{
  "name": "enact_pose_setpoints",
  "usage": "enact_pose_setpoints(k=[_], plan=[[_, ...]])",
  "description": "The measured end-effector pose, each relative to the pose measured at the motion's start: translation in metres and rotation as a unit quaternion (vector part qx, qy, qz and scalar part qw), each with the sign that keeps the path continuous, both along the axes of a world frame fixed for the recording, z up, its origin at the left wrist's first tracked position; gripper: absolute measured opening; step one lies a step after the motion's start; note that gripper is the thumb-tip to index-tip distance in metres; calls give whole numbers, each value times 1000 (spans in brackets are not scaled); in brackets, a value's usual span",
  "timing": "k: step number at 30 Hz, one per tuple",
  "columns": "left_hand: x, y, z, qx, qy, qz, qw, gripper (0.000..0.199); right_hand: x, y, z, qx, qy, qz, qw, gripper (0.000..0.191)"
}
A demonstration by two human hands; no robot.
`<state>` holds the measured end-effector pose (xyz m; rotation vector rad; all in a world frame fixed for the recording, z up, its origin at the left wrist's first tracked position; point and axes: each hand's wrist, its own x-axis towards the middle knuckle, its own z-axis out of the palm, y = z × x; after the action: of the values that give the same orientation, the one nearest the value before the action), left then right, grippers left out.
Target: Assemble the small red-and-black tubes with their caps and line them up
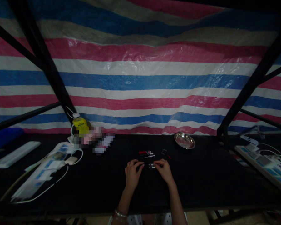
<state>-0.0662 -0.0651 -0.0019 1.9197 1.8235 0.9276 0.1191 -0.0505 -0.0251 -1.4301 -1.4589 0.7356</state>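
Note:
Several small pens or tools with silvery ends lie on the black table, a red one farthest back and black ones just in front. Nearer to me, my left hand pinches the dark left end of a slim black pen-like item. At its silvery right end, the fingertips of my right hand are closed. Another silver-tipped item lies just below, between the hands. A small black and red piece rests beyond my right hand.
A round metal dish stands at the back right. Power strips with cables lie at left and right. A yellow bottle stands back left, near a blurred pink item. Striped sheeting hangs behind the black table.

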Motion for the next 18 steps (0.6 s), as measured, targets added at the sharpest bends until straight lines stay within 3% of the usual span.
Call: enact_pose_setpoints(k=[10,13,16,18], plan=[[-3,6,-8,22,-32,-5,999,21,1,-2,2,23,56,-29,998,23],[-5,7,-11,49,-68,-2,997,22,10,-3,-2,60,49,-123,989,27],[-5,10,-10,82,-101,-1,991,22,26,-2,-6,102,-30,-242,965,29],[-1,13,-6,111,-107,-5,988,21,36,1,-7,102,-88,-287,948,30]])
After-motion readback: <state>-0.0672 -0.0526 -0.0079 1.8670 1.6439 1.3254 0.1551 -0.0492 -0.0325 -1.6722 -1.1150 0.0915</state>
